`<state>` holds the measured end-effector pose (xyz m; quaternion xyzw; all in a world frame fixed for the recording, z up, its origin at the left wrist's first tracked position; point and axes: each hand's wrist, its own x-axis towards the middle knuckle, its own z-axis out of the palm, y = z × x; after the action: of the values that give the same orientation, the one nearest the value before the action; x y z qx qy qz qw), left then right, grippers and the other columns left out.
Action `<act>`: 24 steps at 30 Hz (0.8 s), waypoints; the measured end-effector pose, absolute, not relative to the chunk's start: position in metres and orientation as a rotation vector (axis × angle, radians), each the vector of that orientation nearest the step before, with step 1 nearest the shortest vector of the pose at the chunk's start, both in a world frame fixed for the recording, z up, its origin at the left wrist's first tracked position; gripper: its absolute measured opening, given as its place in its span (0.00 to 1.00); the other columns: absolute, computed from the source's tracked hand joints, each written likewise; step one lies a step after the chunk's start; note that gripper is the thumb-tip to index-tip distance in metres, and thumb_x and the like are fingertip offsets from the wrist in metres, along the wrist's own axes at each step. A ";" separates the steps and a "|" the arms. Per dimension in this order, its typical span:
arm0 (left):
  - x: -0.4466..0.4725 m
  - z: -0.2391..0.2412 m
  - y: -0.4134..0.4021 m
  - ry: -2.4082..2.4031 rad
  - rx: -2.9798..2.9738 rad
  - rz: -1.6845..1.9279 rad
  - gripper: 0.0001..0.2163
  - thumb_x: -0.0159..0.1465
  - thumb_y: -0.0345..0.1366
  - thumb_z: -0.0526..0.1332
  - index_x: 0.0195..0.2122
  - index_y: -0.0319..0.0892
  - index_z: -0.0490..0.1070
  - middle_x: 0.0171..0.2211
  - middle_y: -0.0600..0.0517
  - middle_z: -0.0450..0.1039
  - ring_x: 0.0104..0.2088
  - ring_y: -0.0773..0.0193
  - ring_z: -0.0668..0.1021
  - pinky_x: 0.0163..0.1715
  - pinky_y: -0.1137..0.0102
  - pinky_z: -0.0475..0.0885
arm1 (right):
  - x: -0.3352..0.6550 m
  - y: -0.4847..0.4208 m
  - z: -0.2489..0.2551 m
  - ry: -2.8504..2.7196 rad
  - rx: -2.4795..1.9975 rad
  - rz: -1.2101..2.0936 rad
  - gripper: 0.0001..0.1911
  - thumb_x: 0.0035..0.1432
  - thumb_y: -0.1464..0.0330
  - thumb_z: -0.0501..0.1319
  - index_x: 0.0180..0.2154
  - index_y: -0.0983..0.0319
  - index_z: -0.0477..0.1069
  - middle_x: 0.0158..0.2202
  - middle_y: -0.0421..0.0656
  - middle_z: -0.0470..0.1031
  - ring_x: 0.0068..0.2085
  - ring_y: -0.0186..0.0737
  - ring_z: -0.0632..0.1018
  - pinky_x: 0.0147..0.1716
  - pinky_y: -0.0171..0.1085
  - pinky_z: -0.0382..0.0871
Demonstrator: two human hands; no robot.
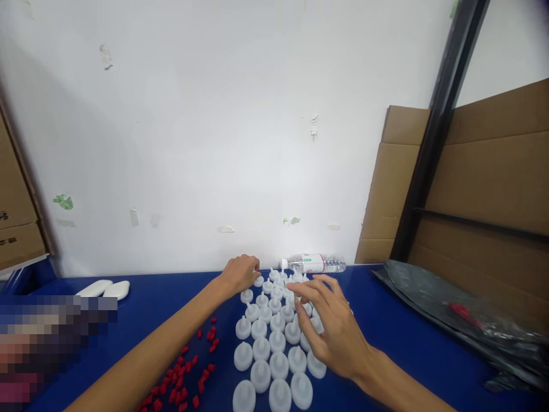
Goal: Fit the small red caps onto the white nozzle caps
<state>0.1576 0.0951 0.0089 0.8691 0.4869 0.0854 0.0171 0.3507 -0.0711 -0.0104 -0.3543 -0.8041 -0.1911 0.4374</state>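
Several white plastic candle-shaped caps (274,343) stand in rows on a blue table (386,332). My left hand (241,273) reaches to the far end of the rows, fingers curled and pinched on a white cap (258,280) there. My right hand (330,326) hovers over the right side of the rows with its fingers spread and bent, touching or just above the caps, nothing held in it. Several small red plastic pieces (184,375) lie scattered to the left of the caps, under my left forearm.
A clear water bottle (315,264) lies against the white wall behind the caps. Black plastic bags (463,320) and cardboard sheets (493,171) fill the right side. Two white oval objects (105,289) lie at the left. A cardboard box (17,229) stands at far left.
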 end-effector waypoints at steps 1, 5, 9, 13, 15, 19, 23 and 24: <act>0.158 0.009 0.095 1.520 2.694 0.262 0.15 0.71 0.41 0.62 0.56 0.42 0.70 0.55 0.45 0.72 0.49 0.55 0.78 0.48 0.56 0.77 | 0.351 -0.071 -0.011 -2.007 -0.885 -0.477 0.25 0.65 0.80 0.53 0.61 0.59 0.62 0.45 0.45 0.77 0.43 0.42 0.78 0.55 0.53 0.62; 0.155 0.022 0.080 1.530 2.668 0.342 0.15 0.71 0.41 0.62 0.55 0.41 0.71 0.53 0.45 0.73 0.48 0.56 0.79 0.47 0.56 0.77 | 0.349 -0.071 -0.010 -1.985 -1.019 -0.492 0.22 0.68 0.76 0.53 0.61 0.57 0.62 0.46 0.46 0.76 0.47 0.45 0.77 0.55 0.54 0.62; 0.158 0.042 0.036 1.397 2.689 0.503 0.09 0.73 0.34 0.51 0.42 0.42 0.70 0.35 0.51 0.77 0.35 0.60 0.78 0.34 0.66 0.71 | 0.348 -0.068 -0.011 -1.939 -1.262 -0.443 0.31 0.68 0.61 0.60 0.68 0.59 0.54 0.56 0.52 0.73 0.54 0.53 0.74 0.55 0.56 0.63; 0.164 0.053 -0.016 1.150 2.746 0.557 0.11 0.74 0.39 0.48 0.36 0.45 0.63 0.29 0.55 0.73 0.29 0.62 0.74 0.29 0.67 0.63 | 0.346 -0.070 -0.012 -1.926 -1.215 -0.392 0.21 0.65 0.61 0.63 0.57 0.58 0.67 0.49 0.46 0.78 0.48 0.49 0.78 0.57 0.54 0.60; 0.165 0.055 -0.029 0.935 2.796 0.584 0.12 0.75 0.39 0.46 0.35 0.45 0.62 0.31 0.54 0.72 0.31 0.62 0.73 0.31 0.67 0.62 | 0.345 -0.072 -0.011 -1.903 -1.132 -0.410 0.08 0.65 0.66 0.62 0.47 0.58 0.72 0.41 0.42 0.80 0.42 0.45 0.80 0.56 0.52 0.59; 0.158 0.063 -0.025 0.695 2.727 0.519 0.15 0.75 0.38 0.46 0.30 0.44 0.60 0.27 0.55 0.66 0.28 0.64 0.68 0.31 0.67 0.60 | 0.344 -0.074 -0.008 -1.895 -1.004 -0.522 0.06 0.67 0.69 0.62 0.45 0.60 0.73 0.39 0.41 0.81 0.38 0.42 0.80 0.54 0.50 0.60; 0.153 0.062 -0.005 0.502 2.274 0.368 0.21 0.73 0.46 0.49 0.24 0.43 0.57 0.21 0.58 0.56 0.23 0.68 0.60 0.26 0.69 0.57 | 0.342 -0.075 -0.004 -1.903 -0.955 -0.710 0.09 0.67 0.67 0.64 0.47 0.62 0.73 0.41 0.43 0.82 0.38 0.43 0.80 0.53 0.49 0.61; 0.153 0.060 0.000 0.462 2.177 0.331 0.22 0.72 0.49 0.50 0.23 0.44 0.56 0.20 0.59 0.55 0.22 0.68 0.59 0.25 0.70 0.58 | 0.342 -0.075 -0.003 -1.912 -0.954 -0.766 0.10 0.67 0.66 0.64 0.47 0.63 0.74 0.41 0.44 0.82 0.38 0.43 0.80 0.52 0.49 0.62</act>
<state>0.1531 0.0003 0.0598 0.8729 0.1852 0.1327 0.4314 0.3422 -0.0750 -0.0031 -0.3811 -0.7636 -0.3059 0.4222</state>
